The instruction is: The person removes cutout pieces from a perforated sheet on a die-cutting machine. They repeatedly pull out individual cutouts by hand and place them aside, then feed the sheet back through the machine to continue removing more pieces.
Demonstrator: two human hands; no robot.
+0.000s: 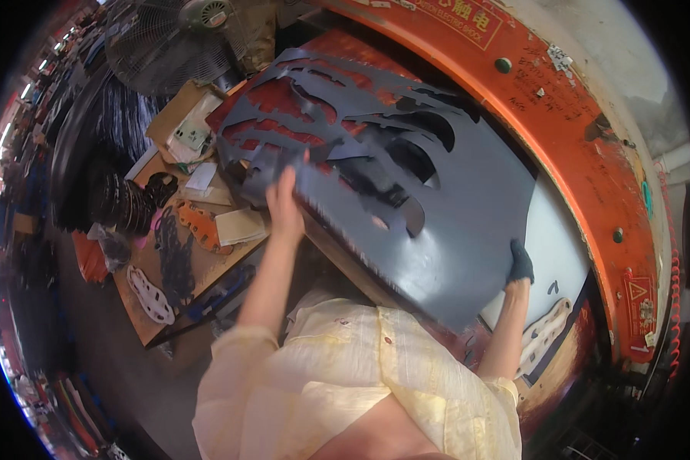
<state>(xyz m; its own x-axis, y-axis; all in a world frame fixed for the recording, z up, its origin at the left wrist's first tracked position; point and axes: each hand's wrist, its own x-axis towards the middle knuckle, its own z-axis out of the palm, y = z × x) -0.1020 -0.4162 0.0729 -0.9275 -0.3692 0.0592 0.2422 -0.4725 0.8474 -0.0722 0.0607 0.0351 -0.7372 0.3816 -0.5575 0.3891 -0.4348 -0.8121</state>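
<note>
A large dark grey sheet [460, 253] with several curved cut-outs at its far left part spreads over the red work surface [284, 126] and partly over a white board [548, 238]. My bare left hand [285, 205] grips the sheet's near left edge; that area is somewhat blurred. On my right hand [520, 264] is a dark glove, and its fingers close on the sheet's right edge. A pale, sole-shaped cutting die [543, 333] lies beside my right forearm, with a small dark strip [553, 287] near it on the board.
An orange machine beam [552, 115] arches behind the sheet. At left, a side table [142, 314] bears a white sole-shaped piece [150, 295], an orange one [201, 226], dark pieces and a cardboard box [180, 115]. A fan [172, 46] stands at the far left.
</note>
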